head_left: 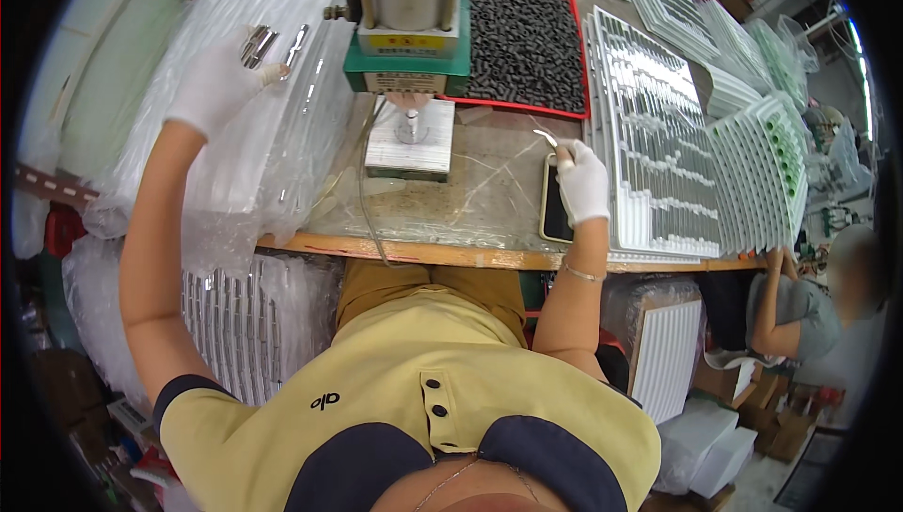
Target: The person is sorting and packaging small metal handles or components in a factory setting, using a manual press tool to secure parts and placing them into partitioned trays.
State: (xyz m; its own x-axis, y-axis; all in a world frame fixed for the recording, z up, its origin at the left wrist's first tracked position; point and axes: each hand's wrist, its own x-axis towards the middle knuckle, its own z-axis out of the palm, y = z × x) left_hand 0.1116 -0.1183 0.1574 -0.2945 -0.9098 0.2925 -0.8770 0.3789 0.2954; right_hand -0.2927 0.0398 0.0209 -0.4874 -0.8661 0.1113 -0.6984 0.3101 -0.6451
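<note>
My left hand (214, 86), in a white glove with bare fingertips, is closed around shiny silver tubes (259, 46) above the plastic-wrapped white tray at left. Another silver tube (295, 49) is at its fingertips; whether it is held or lying there I cannot tell. My right hand (583, 185), also gloved, is closed on bent-tipped metal tweezers (546, 139) beside a dark-screened phone (555, 200). Between the hands stands a green bench press (406, 68). Under it, a small piece stands in a clear round fixture (411, 126) on a metal block (406, 160).
A red tray (585, 89) heaped with black plugs (527, 42) stands behind the press. To the right are white ridged trays (663, 145) with rows of silver tubes. A thin cable (363, 183) hangs over the wooden table edge (451, 253). Another person (785, 310) works at far right.
</note>
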